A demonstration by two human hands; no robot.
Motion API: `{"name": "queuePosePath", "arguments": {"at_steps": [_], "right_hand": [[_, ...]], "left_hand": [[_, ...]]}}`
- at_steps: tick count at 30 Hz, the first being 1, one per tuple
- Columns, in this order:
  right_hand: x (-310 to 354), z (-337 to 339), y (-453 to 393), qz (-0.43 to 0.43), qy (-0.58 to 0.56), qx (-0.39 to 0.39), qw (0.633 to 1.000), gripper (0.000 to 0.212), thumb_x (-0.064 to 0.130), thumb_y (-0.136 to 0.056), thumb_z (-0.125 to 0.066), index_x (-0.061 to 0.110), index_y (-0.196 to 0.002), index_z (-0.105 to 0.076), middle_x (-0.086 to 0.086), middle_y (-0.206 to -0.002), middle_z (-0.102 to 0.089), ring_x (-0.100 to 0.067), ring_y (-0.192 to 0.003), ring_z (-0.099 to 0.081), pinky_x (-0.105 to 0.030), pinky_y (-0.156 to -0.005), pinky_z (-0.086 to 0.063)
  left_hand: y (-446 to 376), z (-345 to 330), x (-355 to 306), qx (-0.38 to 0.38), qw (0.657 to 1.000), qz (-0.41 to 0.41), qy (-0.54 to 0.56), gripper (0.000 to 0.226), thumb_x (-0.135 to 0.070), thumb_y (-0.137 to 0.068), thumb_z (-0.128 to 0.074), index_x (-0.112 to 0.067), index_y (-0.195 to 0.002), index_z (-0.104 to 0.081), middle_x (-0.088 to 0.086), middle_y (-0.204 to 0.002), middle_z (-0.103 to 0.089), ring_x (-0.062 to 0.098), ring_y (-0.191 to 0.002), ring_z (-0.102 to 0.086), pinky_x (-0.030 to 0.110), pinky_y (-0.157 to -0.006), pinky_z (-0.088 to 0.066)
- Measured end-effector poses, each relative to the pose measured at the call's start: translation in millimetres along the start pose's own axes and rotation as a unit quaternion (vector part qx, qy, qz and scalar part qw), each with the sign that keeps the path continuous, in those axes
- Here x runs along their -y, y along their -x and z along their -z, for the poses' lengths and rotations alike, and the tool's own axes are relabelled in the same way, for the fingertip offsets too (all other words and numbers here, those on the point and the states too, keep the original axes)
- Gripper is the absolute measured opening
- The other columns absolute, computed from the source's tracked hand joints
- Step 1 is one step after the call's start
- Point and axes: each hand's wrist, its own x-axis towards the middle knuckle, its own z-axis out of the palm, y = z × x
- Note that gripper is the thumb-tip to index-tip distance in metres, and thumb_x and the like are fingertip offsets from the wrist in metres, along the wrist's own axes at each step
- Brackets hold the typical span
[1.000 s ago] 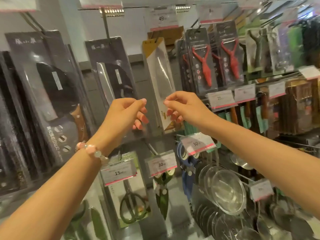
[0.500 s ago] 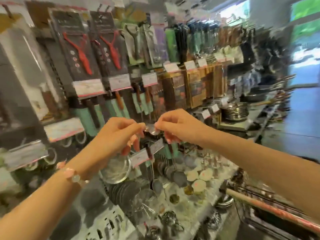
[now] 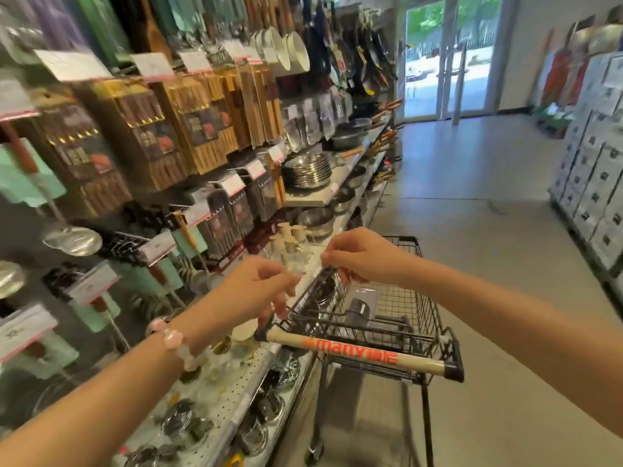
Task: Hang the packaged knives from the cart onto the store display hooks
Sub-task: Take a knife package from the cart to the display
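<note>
Grey polished floor (image 3: 472,230), aisle open toward glass doors (image 3: 445,55). Left: pegboard shelving (image 3: 215,399), hanging boxed utensils. Black wire cart (image 3: 428,311) abuts shelf edge; dark packaged knife (image 3: 359,306) lies inside. Left hand (image 3: 259,291), right hand (image 3: 357,257) above cart, fingers pinched; contents of grip indeterminate.

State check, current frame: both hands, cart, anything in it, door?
Left hand: fingers pinched together, no package in it.
Right hand: fingers pinched together, no package in it.
Black wire shopping cart: standing beside the shelf.
Dark packaged knife: lying in the cart, unhung.
Glass door: looks shut.
</note>
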Motion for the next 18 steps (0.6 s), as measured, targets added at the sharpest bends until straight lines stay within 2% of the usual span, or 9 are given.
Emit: {"name": "queuePosePath", "arguments": {"at_steps": [4, 8, 12, 16, 18], "right_hand": [[-59, 35, 6, -0.042, -0.005, -0.033, 0.999, 0.017, 0.023, -0.095, -0.051, 0.013, -0.086, -0.062, -0.005, -0.061, -0.058, -0.005, -0.041, -0.045, -0.013, -0.042, -0.036], [-122, 73, 2, -0.074, 0.027, -0.046, 0.996, 0.017, 0.028, -0.094, -0.053, 0.022, -0.079, -0.058, 0.003, -0.06, -0.059, 0.005, -0.042, -0.05, -0.009, -0.046, -0.039], [-196, 117, -8, -0.095, 0.067, -0.027, 0.993, 0.017, 0.032, -0.093, -0.054, 0.022, -0.08, -0.06, 0.004, -0.063, -0.061, -0.011, -0.06, -0.058, -0.027, -0.064, -0.052], [-259, 163, -23, -0.102, 0.11, 0.015, 0.988, 0.022, 0.033, -0.091, -0.056, 0.013, -0.087, -0.066, 0.0, -0.071, -0.066, -0.01, -0.064, -0.062, -0.023, -0.06, -0.05], [-285, 181, -32, -0.102, 0.12, 0.035, 0.987, 0.023, 0.03, -0.091, -0.056, 0.009, -0.087, -0.066, -0.003, -0.073, -0.067, -0.015, -0.066, -0.063, -0.031, -0.063, -0.053]], "left_hand": [[-54, -46, -4, 0.039, 0.999, 0.01, -0.024, 0.03, -0.028, -0.092, -0.056, -0.004, -0.078, -0.066, 0.006, -0.053, -0.062, 0.015, -0.042, -0.047, 0.024, -0.045, -0.041], [-103, -94, -10, 0.068, 0.997, 0.017, -0.034, 0.027, -0.026, -0.092, -0.057, -0.008, -0.074, -0.064, 0.005, -0.052, -0.061, 0.01, -0.037, -0.049, 0.021, -0.041, -0.041], [-161, -142, -15, 0.057, 0.997, 0.043, -0.034, 0.03, -0.024, -0.093, -0.056, -0.01, -0.068, -0.063, 0.0, -0.045, -0.058, 0.009, -0.037, -0.049, 0.024, -0.045, -0.043], [-214, -194, -18, 0.026, 0.995, 0.091, -0.009, 0.031, -0.025, -0.093, -0.055, -0.007, -0.069, -0.062, 0.005, -0.05, -0.062, 0.008, -0.036, -0.049, 0.02, -0.042, -0.04], [-235, -217, -17, 0.017, 0.993, 0.119, 0.008, 0.03, -0.025, -0.093, -0.055, -0.007, -0.07, -0.063, 0.005, -0.053, -0.064, 0.008, -0.037, -0.049, 0.019, -0.042, -0.039]]}}
